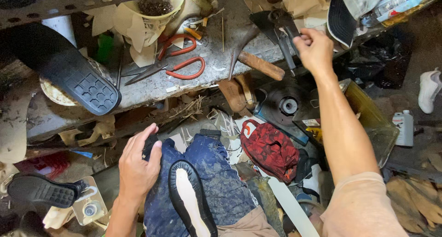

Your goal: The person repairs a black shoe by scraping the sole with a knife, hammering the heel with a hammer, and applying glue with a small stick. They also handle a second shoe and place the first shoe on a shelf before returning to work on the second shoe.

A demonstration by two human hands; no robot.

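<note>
Left hand (pixel 137 165) curled on a black rubber-rimmed shoe sole (pixel 191 200), right hand (pixel 315 48) pinching dark metal pliers (pixel 282 27) on the gritty workbench (pixel 152 87), red-handled scissors (pixel 172 62) nearby

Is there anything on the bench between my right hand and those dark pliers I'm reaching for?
Nothing visible: the right hand is already touching the dark pliers. The hammer lies beside them, to the left.
</note>
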